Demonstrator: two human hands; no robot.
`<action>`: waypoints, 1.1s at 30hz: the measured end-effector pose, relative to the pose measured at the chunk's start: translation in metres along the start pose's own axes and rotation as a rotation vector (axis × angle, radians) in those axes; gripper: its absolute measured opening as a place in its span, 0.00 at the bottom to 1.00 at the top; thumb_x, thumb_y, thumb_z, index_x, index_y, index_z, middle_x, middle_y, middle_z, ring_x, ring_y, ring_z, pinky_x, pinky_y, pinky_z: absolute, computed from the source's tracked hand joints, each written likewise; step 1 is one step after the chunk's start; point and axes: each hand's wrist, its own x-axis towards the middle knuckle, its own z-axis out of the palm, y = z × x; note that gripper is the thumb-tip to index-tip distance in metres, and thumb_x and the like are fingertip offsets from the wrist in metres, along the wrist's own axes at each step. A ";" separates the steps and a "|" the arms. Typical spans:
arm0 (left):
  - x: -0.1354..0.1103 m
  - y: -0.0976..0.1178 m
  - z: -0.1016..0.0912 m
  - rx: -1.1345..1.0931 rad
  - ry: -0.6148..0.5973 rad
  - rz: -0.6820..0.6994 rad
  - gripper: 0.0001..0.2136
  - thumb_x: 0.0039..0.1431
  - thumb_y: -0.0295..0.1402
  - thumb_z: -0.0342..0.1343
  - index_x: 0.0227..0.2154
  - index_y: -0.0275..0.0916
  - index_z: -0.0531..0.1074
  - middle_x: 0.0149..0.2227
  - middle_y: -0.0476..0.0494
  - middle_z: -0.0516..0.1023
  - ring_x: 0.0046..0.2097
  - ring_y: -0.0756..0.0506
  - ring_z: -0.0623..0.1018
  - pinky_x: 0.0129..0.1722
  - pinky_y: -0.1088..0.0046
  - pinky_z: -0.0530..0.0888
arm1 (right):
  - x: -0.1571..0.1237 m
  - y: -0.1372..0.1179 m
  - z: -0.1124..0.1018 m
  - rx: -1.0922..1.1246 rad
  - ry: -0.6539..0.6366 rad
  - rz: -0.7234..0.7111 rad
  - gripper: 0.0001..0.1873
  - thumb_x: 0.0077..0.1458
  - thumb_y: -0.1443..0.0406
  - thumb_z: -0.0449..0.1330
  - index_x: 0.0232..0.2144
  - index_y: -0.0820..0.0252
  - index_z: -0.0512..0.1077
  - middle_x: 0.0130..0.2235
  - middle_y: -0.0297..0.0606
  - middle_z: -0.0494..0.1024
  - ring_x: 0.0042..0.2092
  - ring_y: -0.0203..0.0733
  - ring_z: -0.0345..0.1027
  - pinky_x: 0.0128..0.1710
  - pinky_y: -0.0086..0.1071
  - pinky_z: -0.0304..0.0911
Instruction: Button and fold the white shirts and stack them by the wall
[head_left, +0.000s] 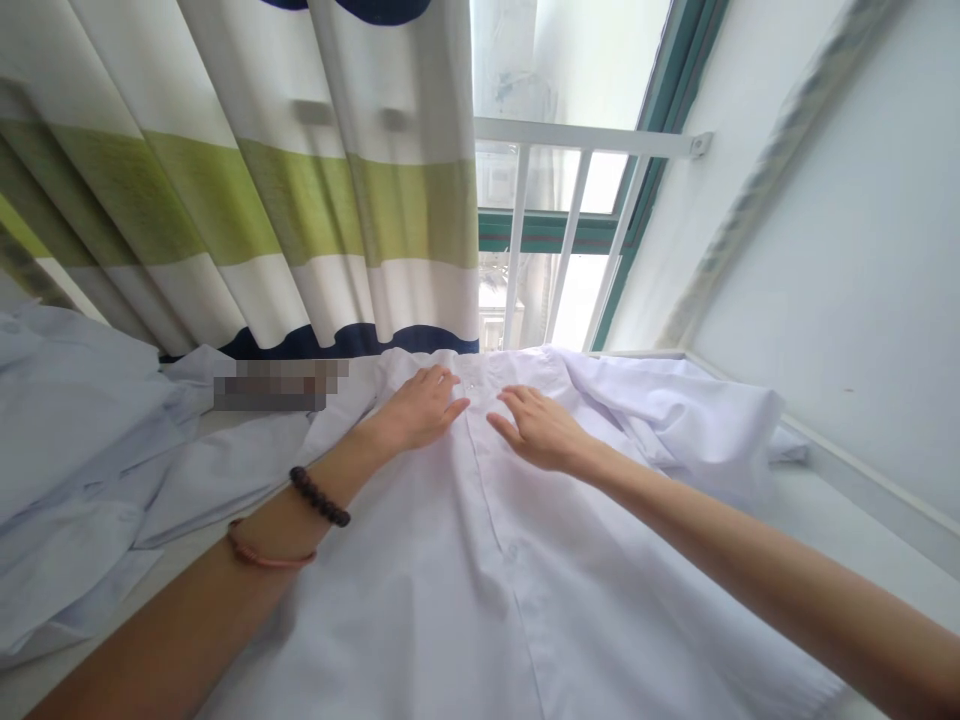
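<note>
A white button-front coat lies spread out with its collar end toward the window. Its front edge runs down the middle, and a small button shows near the top. My left hand rests on or just over the upper front, left of that edge, fingers loosely stretched. Opposite it, my right hand is on or just above the other side, its fingers apart. Neither hand grips the cloth visibly. A sleeve lies bunched on the right. Two bracelets, one dark beaded and one reddish cord, circle my left wrist.
More white garments are heaped at the left, near a blurred-out patch. A striped curtain hangs behind. White railing bars cross the window at the back, and a white wall stands on the right.
</note>
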 end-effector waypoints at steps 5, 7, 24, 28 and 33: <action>0.022 -0.003 0.046 -0.032 -0.032 -0.078 0.24 0.67 0.39 0.38 0.62 0.32 0.54 0.65 0.34 0.54 0.66 0.38 0.53 0.63 0.58 0.50 | 0.042 0.017 0.039 0.001 -0.040 0.166 0.37 0.64 0.51 0.39 0.65 0.71 0.48 0.68 0.48 0.44 0.68 0.48 0.33 0.65 0.40 0.35; 0.018 -0.009 0.060 -0.052 -0.104 -0.098 0.25 0.67 0.42 0.38 0.63 0.38 0.54 0.67 0.38 0.51 0.66 0.38 0.51 0.63 0.55 0.51 | 0.042 0.022 0.051 0.026 -0.100 0.207 0.39 0.63 0.48 0.38 0.66 0.70 0.47 0.68 0.48 0.43 0.68 0.48 0.33 0.65 0.40 0.32; 0.013 0.008 0.024 0.017 -0.211 -0.078 0.21 0.66 0.37 0.38 0.52 0.36 0.69 0.56 0.35 0.70 0.58 0.37 0.66 0.60 0.55 0.55 | 0.020 0.013 0.031 -0.046 -0.128 0.158 0.37 0.60 0.47 0.42 0.59 0.69 0.62 0.61 0.54 0.61 0.62 0.54 0.53 0.59 0.43 0.49; 0.037 0.010 0.035 0.003 -0.096 -0.101 0.23 0.67 0.35 0.33 0.61 0.33 0.57 0.63 0.36 0.59 0.64 0.41 0.57 0.63 0.62 0.50 | 0.045 0.018 0.030 -0.055 -0.009 0.174 0.33 0.63 0.52 0.40 0.60 0.70 0.60 0.63 0.52 0.59 0.64 0.50 0.49 0.61 0.39 0.46; 0.030 0.013 0.068 -0.056 -0.201 -0.157 0.28 0.67 0.44 0.32 0.65 0.36 0.50 0.68 0.39 0.48 0.67 0.39 0.49 0.63 0.55 0.48 | 0.042 0.026 0.051 0.028 -0.128 0.232 0.38 0.63 0.49 0.36 0.66 0.70 0.45 0.69 0.44 0.40 0.68 0.48 0.33 0.65 0.41 0.33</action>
